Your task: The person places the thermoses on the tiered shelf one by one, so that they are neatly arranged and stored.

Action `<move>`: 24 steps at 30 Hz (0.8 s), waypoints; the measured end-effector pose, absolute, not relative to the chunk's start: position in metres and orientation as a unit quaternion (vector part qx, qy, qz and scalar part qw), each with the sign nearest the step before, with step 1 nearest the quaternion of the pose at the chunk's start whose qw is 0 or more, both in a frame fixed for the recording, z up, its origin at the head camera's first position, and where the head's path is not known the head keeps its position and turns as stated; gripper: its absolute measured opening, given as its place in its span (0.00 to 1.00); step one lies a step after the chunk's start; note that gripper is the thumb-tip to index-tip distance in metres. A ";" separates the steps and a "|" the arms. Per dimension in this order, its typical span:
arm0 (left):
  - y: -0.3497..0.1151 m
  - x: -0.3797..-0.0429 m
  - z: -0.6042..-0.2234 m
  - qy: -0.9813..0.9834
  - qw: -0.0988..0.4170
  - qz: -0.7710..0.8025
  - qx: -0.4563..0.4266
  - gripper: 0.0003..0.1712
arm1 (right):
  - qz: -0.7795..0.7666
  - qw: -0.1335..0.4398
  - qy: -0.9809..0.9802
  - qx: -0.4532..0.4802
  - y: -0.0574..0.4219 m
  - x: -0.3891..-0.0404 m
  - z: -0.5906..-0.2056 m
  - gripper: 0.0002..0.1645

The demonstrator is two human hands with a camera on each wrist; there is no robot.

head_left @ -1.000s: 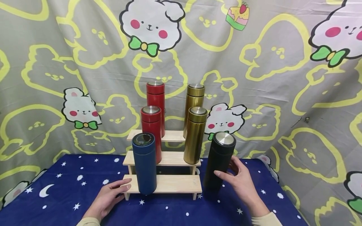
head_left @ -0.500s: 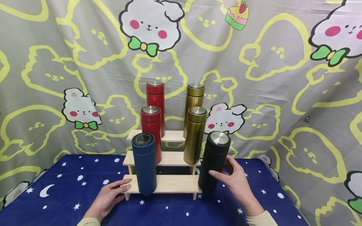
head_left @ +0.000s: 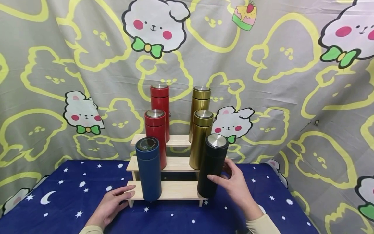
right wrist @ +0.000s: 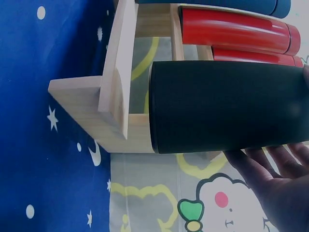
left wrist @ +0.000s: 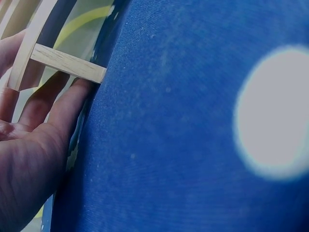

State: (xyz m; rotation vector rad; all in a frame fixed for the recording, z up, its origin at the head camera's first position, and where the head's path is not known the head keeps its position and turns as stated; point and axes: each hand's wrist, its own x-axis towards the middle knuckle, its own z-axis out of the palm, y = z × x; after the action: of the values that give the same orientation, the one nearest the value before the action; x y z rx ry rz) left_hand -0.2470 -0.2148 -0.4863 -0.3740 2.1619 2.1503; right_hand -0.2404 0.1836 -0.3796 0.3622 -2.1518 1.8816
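My right hand (head_left: 233, 182) grips a black thermos bottle (head_left: 214, 162) from its right side, thumb in front. The bottle stands nearly upright over the right end of the lowest step of a wooden three-tier stand (head_left: 181, 190). In the right wrist view a gap shows between the black bottle's base (right wrist: 153, 108) and the step's board (right wrist: 118, 67). My left hand (head_left: 112, 201) holds the left end of that lowest step, with fingers by its wooden leg (left wrist: 70, 64). A blue thermos bottle (head_left: 149, 172) stands on the same step, to the left.
A red bottle (head_left: 156, 136) and a gold bottle (head_left: 201, 143) stand on the middle step. Another red bottle (head_left: 160, 97) and gold bottle (head_left: 201, 100) stand on the top one. Blue star-patterned cloth (head_left: 172, 224) covers the table; a printed curtain (head_left: 117, 78) hangs behind.
My right hand has carried the black bottle leftward, from beside the stand to over the right end of the lowest step. My left hand has stayed at the left end.
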 end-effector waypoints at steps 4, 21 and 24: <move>-0.214 -0.247 -0.485 0.702 0.033 0.700 -0.123 0.23 | 0.650 0.127 -0.739 0.125 0.179 -0.242 -0.379 0.35; -0.214 -0.246 -0.485 0.704 0.030 0.700 -0.116 0.23 | 0.657 0.109 -0.734 0.131 0.164 -0.248 -0.380 0.36; -0.214 -0.246 -0.485 0.704 0.031 0.699 -0.121 0.23 | 0.660 0.105 -0.733 0.130 0.162 -0.249 -0.381 0.35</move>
State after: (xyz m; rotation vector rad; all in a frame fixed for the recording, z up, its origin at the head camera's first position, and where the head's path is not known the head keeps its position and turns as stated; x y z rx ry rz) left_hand -0.2457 -0.2140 -0.4849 -0.3716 2.1690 2.1555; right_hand -0.2490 0.1621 -0.3808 0.3822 -2.1592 1.9440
